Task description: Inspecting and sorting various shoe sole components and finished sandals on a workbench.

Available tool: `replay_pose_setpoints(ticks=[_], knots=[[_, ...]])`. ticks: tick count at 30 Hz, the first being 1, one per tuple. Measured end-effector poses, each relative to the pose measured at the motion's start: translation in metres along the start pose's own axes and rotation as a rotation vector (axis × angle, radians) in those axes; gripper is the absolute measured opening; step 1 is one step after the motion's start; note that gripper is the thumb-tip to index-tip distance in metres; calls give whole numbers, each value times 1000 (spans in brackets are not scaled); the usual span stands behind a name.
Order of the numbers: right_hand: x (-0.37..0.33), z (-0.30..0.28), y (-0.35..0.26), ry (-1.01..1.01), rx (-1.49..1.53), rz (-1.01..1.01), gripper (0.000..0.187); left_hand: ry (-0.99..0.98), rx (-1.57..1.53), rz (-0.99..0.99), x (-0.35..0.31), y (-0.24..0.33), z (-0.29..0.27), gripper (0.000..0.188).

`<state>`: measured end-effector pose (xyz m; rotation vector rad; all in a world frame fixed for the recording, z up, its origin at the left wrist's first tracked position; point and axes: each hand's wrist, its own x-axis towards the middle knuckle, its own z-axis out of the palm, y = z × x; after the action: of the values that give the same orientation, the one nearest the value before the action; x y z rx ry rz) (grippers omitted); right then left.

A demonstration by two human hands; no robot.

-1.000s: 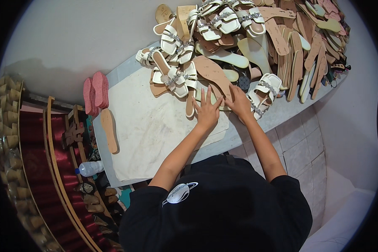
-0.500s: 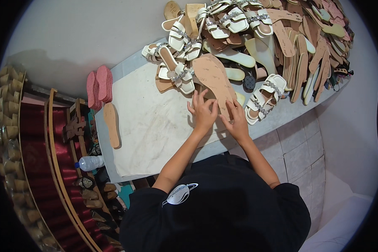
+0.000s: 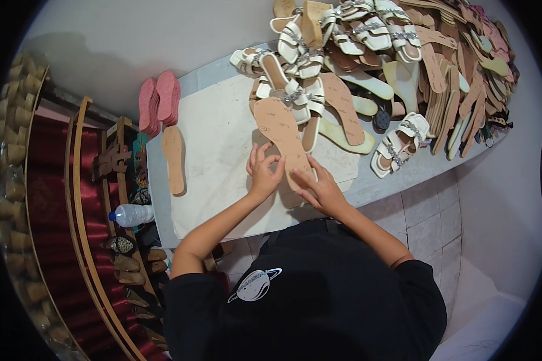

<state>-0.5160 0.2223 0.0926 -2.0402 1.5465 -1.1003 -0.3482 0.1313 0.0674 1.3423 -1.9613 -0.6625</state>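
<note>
A tan insole (image 3: 278, 123) with small handwritten marks is held up over the table, its wide end pointing away from me. My right hand (image 3: 324, 188) grips its narrow end, thumb and fingers on either side. Along the insole's left edge, my left hand (image 3: 265, 173) is curled, with thumb and forefinger against the edge. Just beyond lie white sandals (image 3: 298, 96) with sparkling straps, partly covered by the insole. Another tan insole (image 3: 343, 108) rests to the right on pale sole pieces (image 3: 343, 135).
A big heap of insoles and soles (image 3: 451, 90) covers the table's far right. One white sandal (image 3: 400, 144) lies near the right edge. On the left are pink sole stacks (image 3: 167, 99), a single tan insole (image 3: 174, 161), a water bottle (image 3: 131, 215) and wooden racks (image 3: 93, 210).
Both hands have moved left with the held insole, away from the pale soles. The other tan insole and more sandals behind it have come into sight. My view has shifted slightly.
</note>
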Motion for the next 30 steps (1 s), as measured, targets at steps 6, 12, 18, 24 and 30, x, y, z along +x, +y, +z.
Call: replay_pose_setpoints(ticks=[6,12,18,24,30], knots=[[-1,17,-34,-317,-44,-227,45,-19,79,-5,-22,-23,-63,12],[8,53,-53,-307,-126,-225,41,126,-29,-75,-37,-48,-75,10],[37,82,-49,-285,-212,-153,40,115,6,-66,-37,-69,-109,10],[79,106,-77,-194,-247,-337,56,62,33,-71,-48,-98,-150,11],[122,153,-80,-513,-389,-648,57,58,64,-13,-62,-122,-186,11]])
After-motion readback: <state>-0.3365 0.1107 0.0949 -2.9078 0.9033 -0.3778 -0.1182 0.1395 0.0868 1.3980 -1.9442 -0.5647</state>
